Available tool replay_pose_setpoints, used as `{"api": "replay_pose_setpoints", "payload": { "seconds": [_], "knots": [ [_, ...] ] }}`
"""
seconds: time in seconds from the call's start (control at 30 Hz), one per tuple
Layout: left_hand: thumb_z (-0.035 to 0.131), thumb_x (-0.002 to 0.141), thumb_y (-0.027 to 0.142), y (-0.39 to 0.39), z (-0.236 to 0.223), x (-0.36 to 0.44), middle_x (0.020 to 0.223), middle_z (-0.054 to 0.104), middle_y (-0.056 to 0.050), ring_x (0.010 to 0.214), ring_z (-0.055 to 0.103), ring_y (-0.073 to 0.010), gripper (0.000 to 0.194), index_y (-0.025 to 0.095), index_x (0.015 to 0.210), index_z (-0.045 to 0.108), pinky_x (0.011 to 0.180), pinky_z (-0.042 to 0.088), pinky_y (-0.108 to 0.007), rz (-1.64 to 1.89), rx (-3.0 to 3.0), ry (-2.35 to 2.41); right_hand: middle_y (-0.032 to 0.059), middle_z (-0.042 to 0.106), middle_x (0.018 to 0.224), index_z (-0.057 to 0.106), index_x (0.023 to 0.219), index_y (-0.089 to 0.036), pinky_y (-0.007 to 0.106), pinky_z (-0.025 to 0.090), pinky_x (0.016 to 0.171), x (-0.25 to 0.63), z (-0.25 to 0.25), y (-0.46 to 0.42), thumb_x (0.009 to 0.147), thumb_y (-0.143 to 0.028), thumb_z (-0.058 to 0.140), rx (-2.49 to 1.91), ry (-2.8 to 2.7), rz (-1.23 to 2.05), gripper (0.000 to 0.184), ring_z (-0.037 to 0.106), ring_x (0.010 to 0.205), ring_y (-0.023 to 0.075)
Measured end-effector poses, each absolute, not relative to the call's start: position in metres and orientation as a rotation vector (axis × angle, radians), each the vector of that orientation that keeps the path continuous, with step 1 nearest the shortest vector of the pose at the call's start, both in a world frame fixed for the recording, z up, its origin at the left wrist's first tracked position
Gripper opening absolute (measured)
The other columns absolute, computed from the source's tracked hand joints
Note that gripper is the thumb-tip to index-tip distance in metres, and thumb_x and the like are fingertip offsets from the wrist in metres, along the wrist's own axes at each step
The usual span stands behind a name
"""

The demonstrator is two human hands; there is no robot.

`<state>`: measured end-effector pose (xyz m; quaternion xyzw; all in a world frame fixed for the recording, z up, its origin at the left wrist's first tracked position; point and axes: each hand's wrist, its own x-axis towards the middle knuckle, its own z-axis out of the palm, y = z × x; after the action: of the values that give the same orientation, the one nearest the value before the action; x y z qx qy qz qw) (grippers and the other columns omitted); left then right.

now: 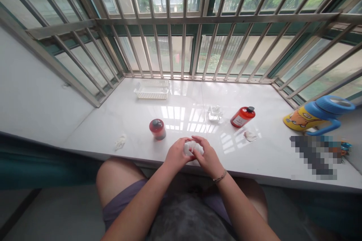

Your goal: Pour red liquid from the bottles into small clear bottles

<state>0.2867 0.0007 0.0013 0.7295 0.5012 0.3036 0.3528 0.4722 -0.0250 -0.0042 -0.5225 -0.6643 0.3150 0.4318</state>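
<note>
My left hand [177,155] and my right hand [208,155] meet near the counter's front edge. Both are closed around a small white, partly translucent thing [190,147]; the fingers cover much of it and its kind cannot be made out. To the left of my left hand stands a red bottle [157,130] with a dark top. Farther off, beyond my right hand, are a small clear box-like container [215,113] and a second red bottle [241,117] with a black cap and a white label. Neither hand touches these.
A white perforated basket [152,94] lies at the back of the white counter [93,131]. Crumpled white tissues [120,142] lie at left, another crumpled piece [250,136] at right. A blue and yellow flask [311,115] stands at far right beside a blurred-out dark object [313,154]. Metal bars [183,51] line the window.
</note>
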Motion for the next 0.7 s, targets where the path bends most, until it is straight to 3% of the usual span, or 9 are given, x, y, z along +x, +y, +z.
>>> {"api": "replay_pose_setpoints", "payload": {
  "seconds": [0.3, 0.57, 0.7],
  "knots": [
    [0.096, 0.076, 0.034, 0.001, -0.004, 0.286, 0.132, 0.073, -0.010, 0.124, 0.071, -0.0318, 0.067, 0.023, 0.134, 0.063, 0.110, 0.056, -0.047, 0.771, 1.936, 1.314, 0.0126, 0.064, 0.146, 0.042, 0.159, -0.029, 0.061, 0.049, 0.122, 0.476, -0.013, -0.041, 0.108, -0.031, 0.052, -1.309, -1.642, 0.693, 0.053, 0.061, 0.139, 0.0303],
    [0.095, 0.078, 0.031, -0.003, -0.006, 0.286, 0.132, 0.073, -0.010, 0.124, 0.071, -0.0314, 0.066, 0.022, 0.134, 0.062, 0.110, 0.056, -0.047, 0.785, 1.947, 1.340, 0.0105, 0.067, 0.131, 0.036, 0.160, -0.028, 0.060, 0.047, 0.124, 0.469, -0.004, -0.050, 0.100, -0.025, 0.058, -1.314, -1.511, 0.733, 0.065, 0.064, 0.135, 0.0288],
    [0.093, 0.078, 0.027, -0.002, -0.005, 0.287, 0.132, 0.073, -0.009, 0.123, 0.071, -0.0307, 0.062, 0.024, 0.133, 0.063, 0.109, 0.056, -0.046, 0.794, 1.948, 1.322, 0.0143, 0.061, 0.148, 0.026, 0.165, -0.028, 0.062, 0.042, 0.127, 0.467, -0.001, -0.051, 0.099, -0.024, 0.059, -1.277, -1.539, 0.842, 0.074, 0.054, 0.150, 0.0307]
  ]
}}
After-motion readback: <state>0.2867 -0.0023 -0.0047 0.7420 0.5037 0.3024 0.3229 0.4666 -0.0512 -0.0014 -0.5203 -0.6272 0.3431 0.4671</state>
